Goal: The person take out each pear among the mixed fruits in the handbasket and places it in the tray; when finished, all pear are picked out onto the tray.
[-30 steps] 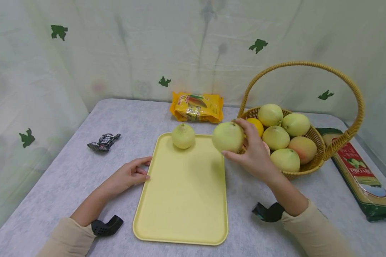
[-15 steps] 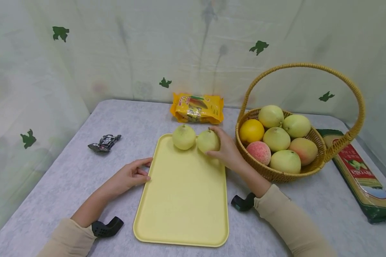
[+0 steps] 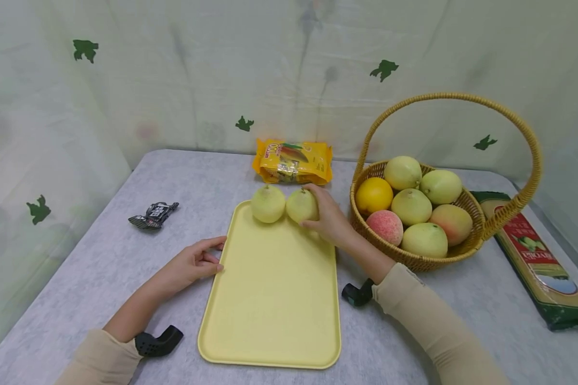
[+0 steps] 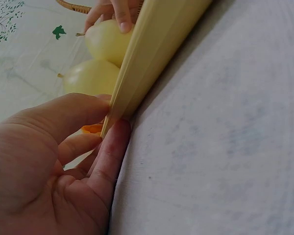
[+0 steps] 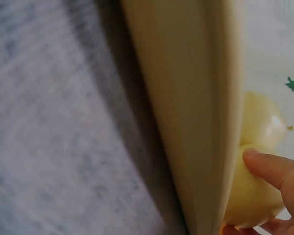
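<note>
A yellow rectangular tray (image 3: 270,299) lies on the table. My left hand (image 3: 185,270) pinches its left rim; in the left wrist view the thumb (image 4: 83,108) is on the rim and a finger lies under it. At the tray's far end, my right hand (image 3: 331,220) holds a round pale-green pear (image 3: 299,206) from its right side, thumb toward me. Immediately left of it is another pale-green pear (image 3: 268,204), which it touches or nearly touches. The right wrist view shows the thumb (image 5: 267,166) against the held pear (image 5: 250,196).
Right of the tray stands a tall-handled wicker basket (image 3: 479,227) of pears, a peach (image 3: 385,227), an orange (image 3: 374,196) and a mango-like fruit (image 3: 451,224). A yellow snack packet (image 3: 293,162) sits behind the tray, a black wrapper (image 3: 155,215) left, a long green-and-red package (image 3: 539,262) far right.
My right hand has carried its pear from beside the basket leftward and down onto the tray's far end, next to the other pear. The left hand has stayed at the rim.
</note>
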The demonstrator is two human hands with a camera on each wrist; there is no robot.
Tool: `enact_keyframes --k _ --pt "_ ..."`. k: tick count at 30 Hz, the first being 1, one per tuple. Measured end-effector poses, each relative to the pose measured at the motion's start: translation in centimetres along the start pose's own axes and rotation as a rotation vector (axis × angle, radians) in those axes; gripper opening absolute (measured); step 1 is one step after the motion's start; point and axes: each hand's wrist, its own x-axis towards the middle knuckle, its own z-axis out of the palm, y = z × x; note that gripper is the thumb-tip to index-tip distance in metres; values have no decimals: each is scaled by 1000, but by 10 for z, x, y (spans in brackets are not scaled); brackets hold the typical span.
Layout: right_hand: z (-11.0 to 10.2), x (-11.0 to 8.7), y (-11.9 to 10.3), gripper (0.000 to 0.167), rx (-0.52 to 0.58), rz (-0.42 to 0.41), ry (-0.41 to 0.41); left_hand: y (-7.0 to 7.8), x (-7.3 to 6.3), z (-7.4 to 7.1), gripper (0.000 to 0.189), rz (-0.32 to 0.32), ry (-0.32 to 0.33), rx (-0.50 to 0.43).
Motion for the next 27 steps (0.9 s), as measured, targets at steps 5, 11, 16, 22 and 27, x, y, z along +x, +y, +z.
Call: enact_keyframes --k 5,11,16,22,27 --pt "2 0 0 78 12 10 -6 0 -1 0 62 7 1 -4" --pt "-12 -13 -6 79 65 79 -37 -1 -1 1 62 -1 0 -15" --pt "-36 -32 -12 71 110 -19 -61 0 -1 1 62 1 1 -10" --pt "-72 -63 -20 61 35 -163 -27 1 -1 0 62 7 -2 -4" --pt "-108 -81 -9 55 -68 -175 96 0 -1 0 62 6 2 4"
